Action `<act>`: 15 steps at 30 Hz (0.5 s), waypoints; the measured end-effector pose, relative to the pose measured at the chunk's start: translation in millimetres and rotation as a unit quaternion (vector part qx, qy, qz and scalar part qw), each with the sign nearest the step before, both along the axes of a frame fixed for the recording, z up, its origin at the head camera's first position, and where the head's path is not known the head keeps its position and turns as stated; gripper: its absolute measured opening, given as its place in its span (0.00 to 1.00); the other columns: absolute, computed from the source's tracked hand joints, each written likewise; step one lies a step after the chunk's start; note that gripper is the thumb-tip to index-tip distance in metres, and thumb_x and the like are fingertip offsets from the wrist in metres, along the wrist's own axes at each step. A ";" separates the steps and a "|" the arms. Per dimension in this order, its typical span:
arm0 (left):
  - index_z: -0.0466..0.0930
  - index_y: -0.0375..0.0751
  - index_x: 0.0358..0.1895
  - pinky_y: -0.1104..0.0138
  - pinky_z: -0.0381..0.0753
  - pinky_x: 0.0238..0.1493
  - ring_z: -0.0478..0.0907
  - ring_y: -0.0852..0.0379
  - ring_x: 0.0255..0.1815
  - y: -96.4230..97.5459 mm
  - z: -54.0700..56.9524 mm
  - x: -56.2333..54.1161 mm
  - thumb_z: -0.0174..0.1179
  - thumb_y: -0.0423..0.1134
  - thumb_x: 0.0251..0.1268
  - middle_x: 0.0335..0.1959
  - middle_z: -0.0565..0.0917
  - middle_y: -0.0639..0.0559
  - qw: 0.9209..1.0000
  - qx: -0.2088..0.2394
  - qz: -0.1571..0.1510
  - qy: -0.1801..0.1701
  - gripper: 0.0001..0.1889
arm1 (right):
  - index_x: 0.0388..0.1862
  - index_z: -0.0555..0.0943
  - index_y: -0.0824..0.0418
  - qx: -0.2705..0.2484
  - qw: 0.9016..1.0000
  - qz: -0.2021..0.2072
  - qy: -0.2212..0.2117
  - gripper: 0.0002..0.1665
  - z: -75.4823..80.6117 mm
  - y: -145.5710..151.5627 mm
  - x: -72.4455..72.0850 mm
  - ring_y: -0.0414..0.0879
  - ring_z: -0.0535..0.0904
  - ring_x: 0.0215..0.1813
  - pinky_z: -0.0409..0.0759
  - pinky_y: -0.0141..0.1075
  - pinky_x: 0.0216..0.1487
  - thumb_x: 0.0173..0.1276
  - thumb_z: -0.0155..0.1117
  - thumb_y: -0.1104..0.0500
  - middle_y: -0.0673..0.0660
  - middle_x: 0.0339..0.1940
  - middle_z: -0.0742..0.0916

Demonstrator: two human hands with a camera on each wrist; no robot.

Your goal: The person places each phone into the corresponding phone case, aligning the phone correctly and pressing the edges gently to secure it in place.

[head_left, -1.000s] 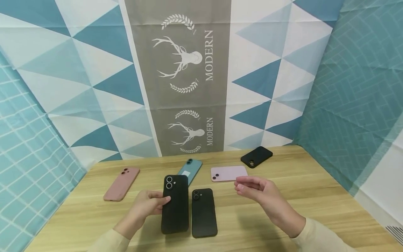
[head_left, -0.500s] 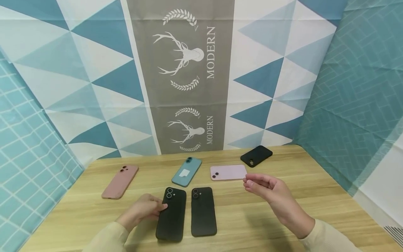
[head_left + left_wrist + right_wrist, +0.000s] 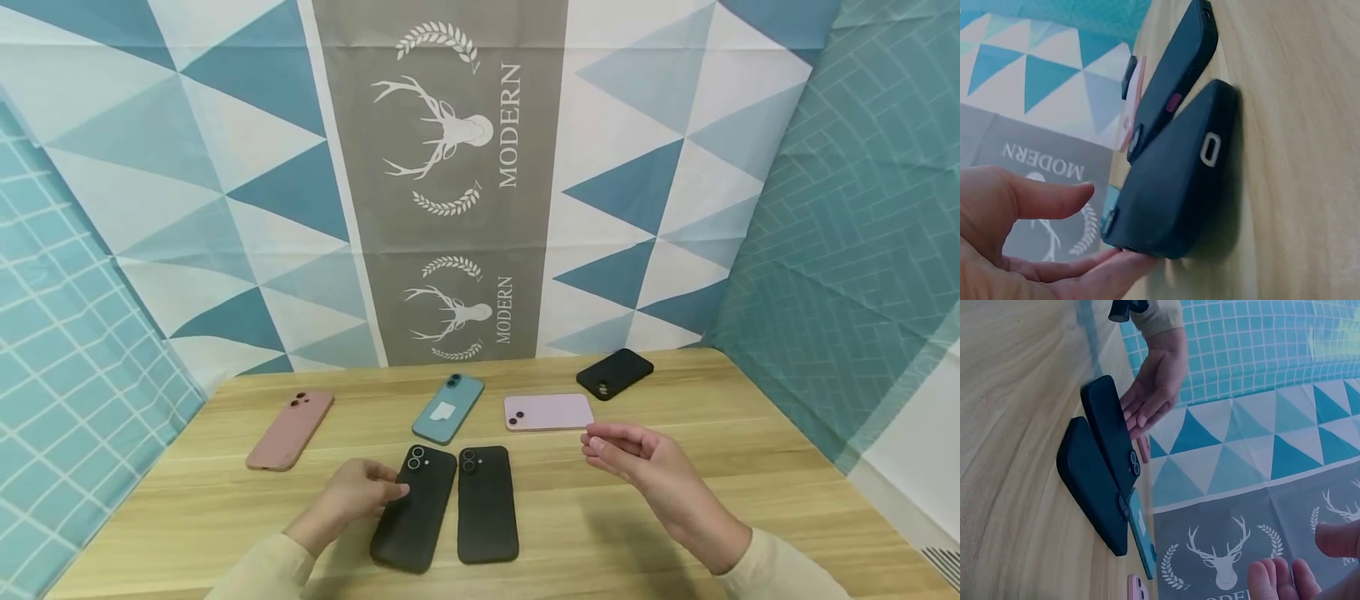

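A black phone [image 3: 415, 510] with ringed camera lenses lies back up and slightly slanted on the wooden table [image 3: 570, 533]. My left hand [image 3: 351, 502] is at its left edge. In the left wrist view the fingertips [image 3: 1124, 262] touch that edge of the phone [image 3: 1160, 187], while the straight thumb stands clear of it. Close on the right lies a second black phone [image 3: 487, 510], also back up; their upper ends nearly meet. My right hand [image 3: 663, 483] hovers over the table at the right, fingers loosely bent and holding nothing.
Behind the black phones lie a pink phone [image 3: 291, 429] at left, a teal phone [image 3: 450, 408] with a white patch, and a lilac phone [image 3: 551, 412]. A black phone case [image 3: 615, 373] lies at the back right. A patterned cloth [image 3: 450, 208] hangs along the table's far edge.
The left hand has lowered the black phone onto the table, turned its top toward the other black phone, and loosened its thumb. The right hand has shifted slightly right.
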State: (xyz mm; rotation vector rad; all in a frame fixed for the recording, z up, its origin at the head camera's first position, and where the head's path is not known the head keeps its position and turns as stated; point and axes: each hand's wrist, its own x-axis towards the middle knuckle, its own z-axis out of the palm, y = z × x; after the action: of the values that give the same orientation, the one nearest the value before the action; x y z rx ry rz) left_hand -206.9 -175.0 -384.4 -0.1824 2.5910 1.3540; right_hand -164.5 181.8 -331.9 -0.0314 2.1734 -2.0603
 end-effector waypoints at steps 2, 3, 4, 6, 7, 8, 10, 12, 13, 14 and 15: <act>0.76 0.22 0.51 0.59 0.86 0.40 0.83 0.52 0.38 2.4 3.0 2.6 0.68 0.35 0.54 0.44 0.82 0.35 1.000 -0.019 -0.005 0.006 0.23 | 0.65 0.68 0.73 0.000 1.000 -0.001 -0.002 0.33 -0.2 1.7 -0.2 0.36 0.85 0.48 0.82 0.30 0.54 0.68 0.63 0.55 0.51 0.50 0.87; 0.76 0.22 0.50 0.60 0.86 0.40 0.82 0.53 0.37 3.0 4.7 3.9 0.68 0.34 0.54 0.43 0.82 0.36 1.000 -0.025 -0.007 0.008 0.23 | 0.65 0.68 0.73 -0.001 1.000 0.001 -0.001 0.33 -0.5 2.3 -0.3 0.36 0.85 0.48 0.82 0.29 0.53 0.68 0.63 0.56 0.50 0.49 0.87; 0.76 0.22 0.50 0.60 0.86 0.39 0.82 0.54 0.36 3.4 6.3 5.1 0.69 0.34 0.53 0.42 0.82 0.36 0.999 -0.032 -0.009 0.010 0.24 | 0.66 0.68 0.73 -0.003 1.000 0.005 0.001 0.33 -0.9 3.0 -0.5 0.36 0.85 0.48 0.82 0.29 0.53 0.68 0.63 0.56 0.50 0.49 0.87; 0.76 0.21 0.50 0.61 0.86 0.38 0.82 0.55 0.34 3.7 9.8 7.2 0.69 0.34 0.52 0.40 0.82 0.38 0.999 -0.046 -0.018 0.013 0.24 | 0.65 0.68 0.73 -0.004 1.000 0.011 0.002 0.32 -1.6 4.1 -0.7 0.35 0.85 0.47 0.82 0.30 0.54 0.68 0.62 0.56 0.48 0.48 0.87; 0.75 0.21 0.50 0.61 0.85 0.37 0.82 0.55 0.33 3.2 11.6 7.7 0.69 0.35 0.52 0.40 0.83 0.39 0.998 -0.053 -0.023 0.016 0.25 | 0.65 0.68 0.73 -0.005 1.000 0.013 0.000 0.32 -2.0 4.7 -1.0 0.34 0.85 0.47 0.82 0.29 0.54 0.69 0.62 0.57 0.47 0.47 0.87; 0.75 0.22 0.51 0.60 0.85 0.39 0.82 0.54 0.34 2.1 13.8 7.3 0.69 0.36 0.53 0.40 0.83 0.39 0.998 -0.058 -0.030 0.020 0.26 | 0.66 0.68 0.73 -0.006 1.000 0.017 0.000 0.32 -2.6 5.3 -1.2 0.34 0.85 0.47 0.82 0.30 0.54 0.69 0.62 0.57 0.47 0.47 0.87; 0.75 0.22 0.53 0.58 0.84 0.42 0.83 0.52 0.38 -1.6 19.4 4.9 0.69 0.38 0.54 0.43 0.83 0.39 0.996 -0.075 -0.042 0.030 0.27 | 0.66 0.67 0.73 -0.007 1.000 0.022 -0.002 0.32 -3.6 6.1 -1.6 0.34 0.85 0.47 0.82 0.30 0.54 0.69 0.61 0.57 0.47 0.47 0.87; 0.74 0.22 0.54 0.55 0.83 0.46 0.82 0.48 0.43 -8.2 25.8 -0.8 0.68 0.41 0.55 0.47 0.83 0.37 0.993 -0.100 -0.051 0.044 0.29 | 0.66 0.67 0.73 -0.006 1.000 0.026 -0.006 0.32 -4.4 6.5 -2.0 0.34 0.85 0.47 0.82 0.31 0.55 0.69 0.61 0.57 0.47 0.48 0.87; 0.74 0.23 0.55 0.54 0.82 0.47 0.81 0.46 0.46 -13.1 28.8 -5.0 0.67 0.43 0.56 0.49 0.82 0.36 0.991 -0.115 -0.054 0.049 0.30 | 0.66 0.67 0.73 -0.004 1.000 0.028 -0.005 0.32 -4.8 6.4 -2.3 0.34 0.84 0.47 0.82 0.31 0.55 0.69 0.61 0.56 0.47 0.48 0.87; 0.73 0.22 0.56 0.52 0.81 0.50 0.80 0.42 0.49 -18.5 32.0 -9.6 0.67 0.45 0.56 0.51 0.81 0.33 0.989 -0.130 -0.056 0.051 0.31 | 0.66 0.67 0.73 -0.003 1.000 0.030 -0.004 0.33 -4.9 6.2 -2.5 0.34 0.84 0.48 0.82 0.31 0.55 0.69 0.61 0.56 0.48 0.49 0.87; 0.71 0.21 0.57 0.51 0.80 0.51 0.78 0.38 0.52 -24.6 34.7 -14.4 0.66 0.46 0.57 0.52 0.80 0.31 0.986 -0.145 -0.057 0.051 0.33 | 0.66 0.67 0.73 0.000 0.999 0.033 -0.005 0.33 -5.0 6.0 -2.8 0.34 0.84 0.48 0.82 0.31 0.56 0.69 0.61 0.55 0.47 0.49 0.86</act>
State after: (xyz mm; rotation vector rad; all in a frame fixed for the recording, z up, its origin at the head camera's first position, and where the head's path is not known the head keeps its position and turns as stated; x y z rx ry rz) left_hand -221.3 -199.6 -349.7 -0.0094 2.8274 0.9681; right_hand -167.3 187.8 -337.0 -0.0917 2.1372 -2.0204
